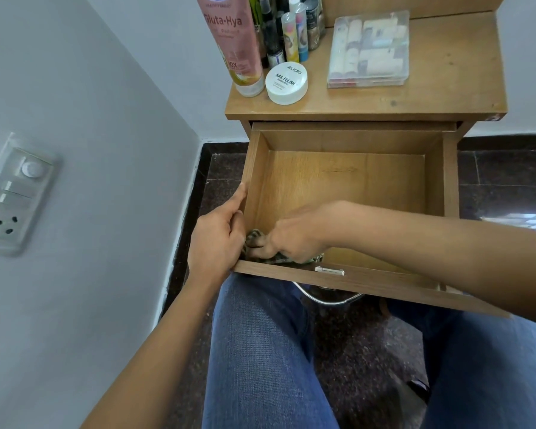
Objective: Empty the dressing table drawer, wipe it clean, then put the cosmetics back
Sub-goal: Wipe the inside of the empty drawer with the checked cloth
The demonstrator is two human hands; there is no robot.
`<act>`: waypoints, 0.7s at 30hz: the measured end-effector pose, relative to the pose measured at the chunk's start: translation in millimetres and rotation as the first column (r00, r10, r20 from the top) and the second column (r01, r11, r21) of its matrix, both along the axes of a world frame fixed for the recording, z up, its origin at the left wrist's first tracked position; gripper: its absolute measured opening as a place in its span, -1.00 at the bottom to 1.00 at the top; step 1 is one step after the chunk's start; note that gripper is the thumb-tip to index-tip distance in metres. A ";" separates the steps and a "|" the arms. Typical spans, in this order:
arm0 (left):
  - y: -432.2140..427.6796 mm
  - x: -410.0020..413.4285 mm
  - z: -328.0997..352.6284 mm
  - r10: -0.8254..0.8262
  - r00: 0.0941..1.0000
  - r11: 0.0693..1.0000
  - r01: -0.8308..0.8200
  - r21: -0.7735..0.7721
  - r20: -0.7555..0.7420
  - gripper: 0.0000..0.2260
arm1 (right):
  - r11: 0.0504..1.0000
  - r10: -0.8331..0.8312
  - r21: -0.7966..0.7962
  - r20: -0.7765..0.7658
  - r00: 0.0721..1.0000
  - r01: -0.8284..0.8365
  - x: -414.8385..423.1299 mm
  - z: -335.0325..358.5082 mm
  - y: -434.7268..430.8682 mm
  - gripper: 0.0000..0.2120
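Low in the drawer (450,181), cloth (281,260) bunches under the right fingers (262,251).

I'm on a single view here, the head camera: wide-angle, facing forward and steeply down past the lap (260,351), close over the open drawer (347,187), counter (353,102) beyond, wall (90,88) left.
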State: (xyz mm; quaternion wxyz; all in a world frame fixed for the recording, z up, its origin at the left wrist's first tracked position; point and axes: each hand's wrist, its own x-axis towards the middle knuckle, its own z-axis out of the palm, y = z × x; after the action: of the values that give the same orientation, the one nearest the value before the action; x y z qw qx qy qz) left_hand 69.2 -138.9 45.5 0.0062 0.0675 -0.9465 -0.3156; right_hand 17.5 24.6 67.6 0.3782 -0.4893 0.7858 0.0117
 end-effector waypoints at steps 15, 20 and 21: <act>-1.8 1.2 2.5 -0.019 1.000 1.000 0.019 -0.015 0.001 -0.50 | 0.964 -0.220 -0.007 0.537 0.814 0.265 7.5 -9.8 84.8 -0.49; -2.9 1.0 4.4 -0.029 1.000 0.999 0.029 -0.039 0.001 -0.52 | 0.865 -0.353 -0.104 0.569 0.743 0.491 19.3 -20.2 99.0 -0.49; -2.3 1.3 5.0 -0.031 1.000 0.999 0.031 -0.035 0.000 -0.52 | 0.849 -0.371 -0.104 0.580 0.725 0.518 20.4 -18.8 102.3 -0.49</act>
State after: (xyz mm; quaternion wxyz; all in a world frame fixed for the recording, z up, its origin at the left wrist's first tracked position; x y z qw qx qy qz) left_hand 70.5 -141.2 50.5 0.0028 0.0525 -0.9528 -0.2990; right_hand 37.9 126.8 48.8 0.5080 -0.3126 0.7358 -0.3206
